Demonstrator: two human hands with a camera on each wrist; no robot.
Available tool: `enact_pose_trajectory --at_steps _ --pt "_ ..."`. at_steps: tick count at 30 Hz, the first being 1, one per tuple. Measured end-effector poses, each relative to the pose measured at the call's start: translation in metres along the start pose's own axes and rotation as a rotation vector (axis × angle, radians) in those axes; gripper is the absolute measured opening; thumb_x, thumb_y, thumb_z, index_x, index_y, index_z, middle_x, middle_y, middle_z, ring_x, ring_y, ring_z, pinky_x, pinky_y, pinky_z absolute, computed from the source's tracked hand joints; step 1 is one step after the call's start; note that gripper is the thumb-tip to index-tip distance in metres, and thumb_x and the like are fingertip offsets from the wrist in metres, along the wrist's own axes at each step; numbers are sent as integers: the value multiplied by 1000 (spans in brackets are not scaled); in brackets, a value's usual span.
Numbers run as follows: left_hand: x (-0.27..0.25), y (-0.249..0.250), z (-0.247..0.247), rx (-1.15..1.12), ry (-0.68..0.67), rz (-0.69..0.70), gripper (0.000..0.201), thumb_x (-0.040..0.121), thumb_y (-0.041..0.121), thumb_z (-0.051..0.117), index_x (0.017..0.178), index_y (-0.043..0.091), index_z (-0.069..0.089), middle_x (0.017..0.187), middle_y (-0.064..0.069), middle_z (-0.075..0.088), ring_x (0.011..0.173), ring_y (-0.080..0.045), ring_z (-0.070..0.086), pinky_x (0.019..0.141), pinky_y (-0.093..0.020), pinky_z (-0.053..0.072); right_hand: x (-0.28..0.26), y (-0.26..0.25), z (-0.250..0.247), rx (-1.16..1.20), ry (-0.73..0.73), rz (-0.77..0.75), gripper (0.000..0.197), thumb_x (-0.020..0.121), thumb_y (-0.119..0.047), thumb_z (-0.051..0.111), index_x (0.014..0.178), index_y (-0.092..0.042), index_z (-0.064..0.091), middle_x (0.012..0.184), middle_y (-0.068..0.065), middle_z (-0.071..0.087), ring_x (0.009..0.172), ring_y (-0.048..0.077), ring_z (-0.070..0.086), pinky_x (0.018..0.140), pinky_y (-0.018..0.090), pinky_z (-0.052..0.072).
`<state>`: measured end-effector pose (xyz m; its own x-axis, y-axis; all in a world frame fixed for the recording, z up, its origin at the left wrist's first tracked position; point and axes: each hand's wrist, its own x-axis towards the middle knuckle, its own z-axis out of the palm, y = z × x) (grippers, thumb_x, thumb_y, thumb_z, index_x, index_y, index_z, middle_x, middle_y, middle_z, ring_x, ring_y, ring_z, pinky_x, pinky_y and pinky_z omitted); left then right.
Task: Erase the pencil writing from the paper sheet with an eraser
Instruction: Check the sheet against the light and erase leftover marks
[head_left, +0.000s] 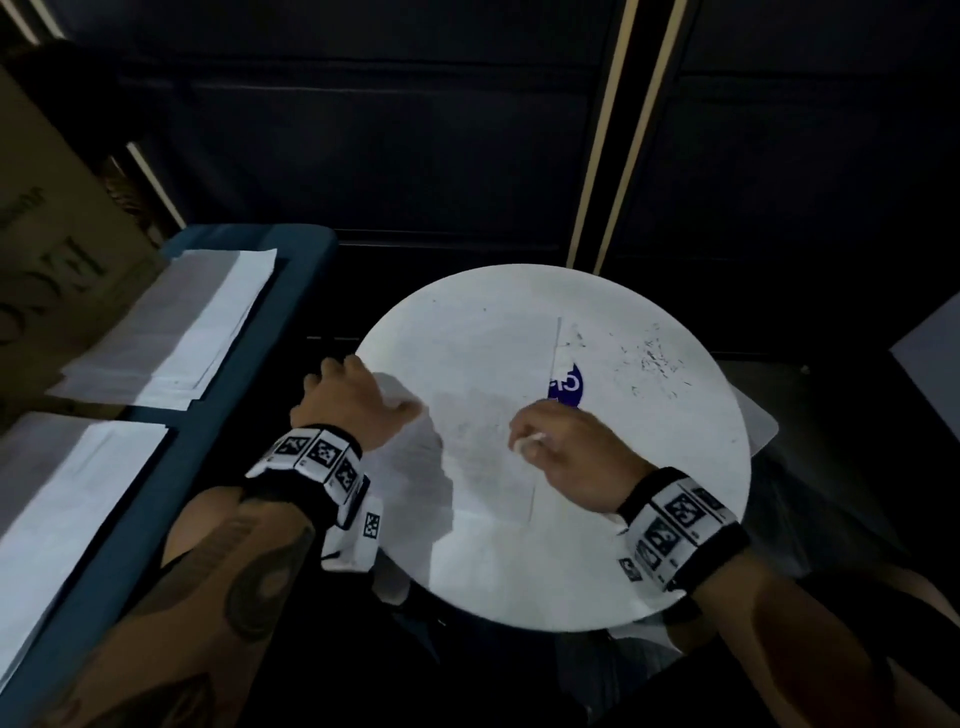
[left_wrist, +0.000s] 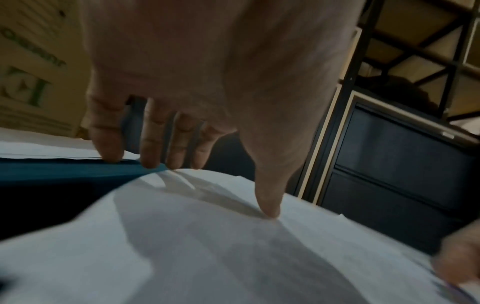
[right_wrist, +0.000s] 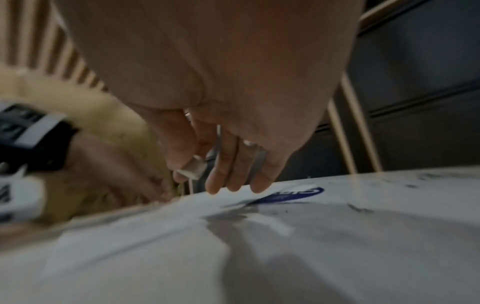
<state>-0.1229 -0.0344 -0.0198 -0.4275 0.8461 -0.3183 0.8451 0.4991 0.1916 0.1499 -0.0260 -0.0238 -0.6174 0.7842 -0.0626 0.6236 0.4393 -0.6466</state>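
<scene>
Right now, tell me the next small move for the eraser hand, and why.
Probably lower the right hand so the eraser meets the paper sheet and rub the faint grey marks. The eraser looks pinched just above the sheet, while the left hand already presses the paper flat.

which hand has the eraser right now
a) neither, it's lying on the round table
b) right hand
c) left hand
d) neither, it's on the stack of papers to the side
b: the right hand pinches the small white eraser between thumb and fingers above the paper sheet, while the left hand rests with spread fingers on the sheet's far left edge.
</scene>
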Motion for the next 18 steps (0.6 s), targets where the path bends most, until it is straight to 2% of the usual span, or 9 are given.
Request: enact_pose_trajectory --at_steps 1,3,6,8,10,12,14,16,18 --pt "-2 -5 4 4 -24 -21 111 84 76 67 159 7 24 163 -17 25 147 -44 34 112 -56 43 2 -3 1 -62 -96 -8 15 105 -11 52 110 -11 65 122 -1 63 114 15 56 92 27 40" --pt "-1 -13 11 -69 -33 -43 119 80 78 70 160 7 18 163 -17 22 144 -44 40 108 -56 47 2 -2 -3 -158 -190 10 19 105 -6 47 116 -12 61 132 -5 59 122 13 52 94 23 37" --pt "-1 -23 14 -162 -8 -72 118 77 75 76 155 6 22 155 -21 36 134 -45 52 97 -51 51 -2 10 -16 -186 -172 74 15 103 -9 50 108 -19 61 131 -3 62 117 17 58 98 33 46" --pt "-2 -30 13 -213 8 -95 108 78 70 79 148 3 30 145 -23 51 127 -43 58 90 -46 52 -6 21 -23 -115 -69 83 11 103 -15 56 106 -22 64 124 -4 67 112 19 63 97 40 51" --pt "-1 -40 12 -275 3 -118 97 80 66 80 140 0 42 127 -21 64 113 -40 65 78 -38 51 -13 32 -30 -21 55 85 11 102 -17 60 106 -24 67 116 -7 70 110 15 65 97 40 52" --pt "-2 -52 11 -324 13 -117 73 82 61 82 115 -1 60 104 -17 69 91 -35 68 67 -34 50 -20 43 -37 31 146 103 11 103 -21 61 104 -29 68 113 -11 72 112 12 65 98 38 51" --pt "-7 -58 7 -355 57 -87 49 84 49 84 86 6 62 89 -14 69 77 -30 64 62 -33 47 -26 55 -42 90 209 121 12 102 -21 63 99 -31 69 108 -16 73 110 9 66 100 37 50" --pt "-15 -53 -1 -380 100 -32 33 87 37 82 79 12 62 82 -8 67 80 -30 65 66 -33 48 -28 62 -45 170 248 144 16 100 -17 66 95 -31 71 102 -19 74 105 4 68 96 34 51" --pt "-24 -36 -11 -407 143 52 24 89 36 80 86 20 62 87 -6 69 94 -34 67 77 -37 53 -27 62 -49 184 284 134 19 99 -14 68 92 -31 71 100 -19 75 101 2 69 94 32 53"
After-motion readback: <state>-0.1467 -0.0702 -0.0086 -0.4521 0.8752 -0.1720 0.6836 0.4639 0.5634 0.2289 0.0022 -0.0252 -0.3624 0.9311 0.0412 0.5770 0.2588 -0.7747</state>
